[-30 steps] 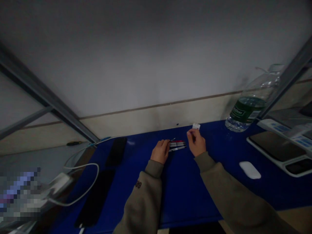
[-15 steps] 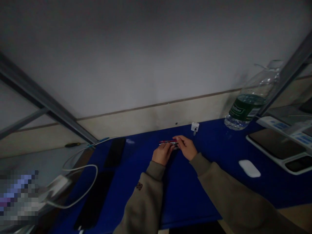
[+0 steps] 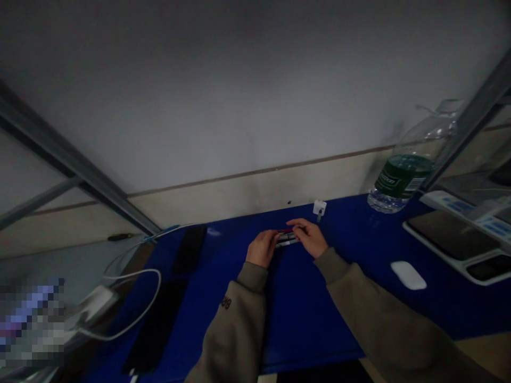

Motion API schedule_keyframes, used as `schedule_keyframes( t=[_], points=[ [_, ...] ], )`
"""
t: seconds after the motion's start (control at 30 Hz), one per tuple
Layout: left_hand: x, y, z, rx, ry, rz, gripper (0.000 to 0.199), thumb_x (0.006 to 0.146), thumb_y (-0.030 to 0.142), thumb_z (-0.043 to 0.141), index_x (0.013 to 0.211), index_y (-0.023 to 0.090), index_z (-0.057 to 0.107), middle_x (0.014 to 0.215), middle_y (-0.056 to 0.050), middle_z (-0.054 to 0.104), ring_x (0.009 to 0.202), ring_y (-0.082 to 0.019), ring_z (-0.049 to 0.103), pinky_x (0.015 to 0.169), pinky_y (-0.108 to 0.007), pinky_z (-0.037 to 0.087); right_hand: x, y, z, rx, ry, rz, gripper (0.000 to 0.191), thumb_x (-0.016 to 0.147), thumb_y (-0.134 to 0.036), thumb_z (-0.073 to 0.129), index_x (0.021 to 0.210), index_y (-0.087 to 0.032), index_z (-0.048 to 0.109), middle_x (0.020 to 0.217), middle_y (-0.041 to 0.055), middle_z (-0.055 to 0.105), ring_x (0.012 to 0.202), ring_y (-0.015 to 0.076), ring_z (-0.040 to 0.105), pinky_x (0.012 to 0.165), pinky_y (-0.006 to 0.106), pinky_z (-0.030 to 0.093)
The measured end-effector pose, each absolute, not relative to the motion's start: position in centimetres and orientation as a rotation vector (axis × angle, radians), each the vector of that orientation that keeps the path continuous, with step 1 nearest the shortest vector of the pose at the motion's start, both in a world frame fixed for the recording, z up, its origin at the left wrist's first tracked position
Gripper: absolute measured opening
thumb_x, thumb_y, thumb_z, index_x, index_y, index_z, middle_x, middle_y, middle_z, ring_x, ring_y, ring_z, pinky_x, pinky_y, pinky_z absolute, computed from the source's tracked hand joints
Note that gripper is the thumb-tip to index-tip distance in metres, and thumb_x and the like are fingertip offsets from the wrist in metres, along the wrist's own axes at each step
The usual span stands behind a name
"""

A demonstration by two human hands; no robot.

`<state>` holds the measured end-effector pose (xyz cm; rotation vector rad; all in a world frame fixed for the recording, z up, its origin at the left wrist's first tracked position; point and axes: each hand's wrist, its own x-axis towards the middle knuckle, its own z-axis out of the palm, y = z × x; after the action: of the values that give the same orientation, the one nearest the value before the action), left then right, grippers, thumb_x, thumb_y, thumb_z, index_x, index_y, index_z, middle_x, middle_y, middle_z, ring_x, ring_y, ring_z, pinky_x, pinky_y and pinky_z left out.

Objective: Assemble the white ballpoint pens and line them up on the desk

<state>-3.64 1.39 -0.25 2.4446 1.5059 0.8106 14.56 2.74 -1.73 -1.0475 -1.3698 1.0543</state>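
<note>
Several slim pens lie side by side between my hands near the back of the blue table (image 3: pixel 303 314). One is a red pen (image 3: pixel 285 231); nearer to me is a pale grey pen (image 3: pixel 286 243). My left hand (image 3: pixel 262 248) is closed around their left ends, fingertips pressed together. At the right ends, my right hand (image 3: pixel 309 236) pinches with thumb and fingers, its index finger stretched over the top. The fingers hide the pen tips, and the dim light blurs finer detail.
A large water bottle (image 3: pixel 405 175) stands at the back right, before a scale (image 3: pixel 455 234). A white mouse-shaped object (image 3: pixel 408 275) lies right of my arm. Two black phones, one upper (image 3: pixel 189 248) and one lower (image 3: pixel 155 324), lie left. A white plug (image 3: pixel 319 207) sits by the wall.
My hands have drawn slightly apart, the left one to the left and the right one to the right. More of the pens' middle shows between them.
</note>
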Motion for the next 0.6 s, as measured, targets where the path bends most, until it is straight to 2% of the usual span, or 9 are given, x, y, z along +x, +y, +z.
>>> schedule_keyframes(
  t=[0.33,0.6],
  points=[
    [-3.50,1.25,-0.04,2.475,1.566,0.746,0.028,0.094,0.037,0.034,0.106,0.024,0.057,0.095,-0.002,0.062,0.092,-0.014,0.056,0.080,-0.026,0.046,14.54,2.69,-1.52,-1.034,-1.381,1.058,0.024,0.076,-0.025,0.052,0.096,-0.018,0.065,0.067,-0.0008,0.053,0.055,0.0107,0.044,0.051,0.023,0.035],
    [-3.60,1.27,0.05,2.441,1.578,0.776,0.026,0.092,0.038,0.038,0.104,0.024,0.056,0.096,-0.002,0.063,0.090,-0.014,0.056,0.077,-0.025,0.046,14.54,2.63,-1.40,-1.010,-1.358,1.087,0.024,0.079,-0.030,0.051,0.094,-0.017,0.065,0.062,-0.0011,0.052,0.056,0.0117,0.046,0.054,0.025,0.037]
  ],
)
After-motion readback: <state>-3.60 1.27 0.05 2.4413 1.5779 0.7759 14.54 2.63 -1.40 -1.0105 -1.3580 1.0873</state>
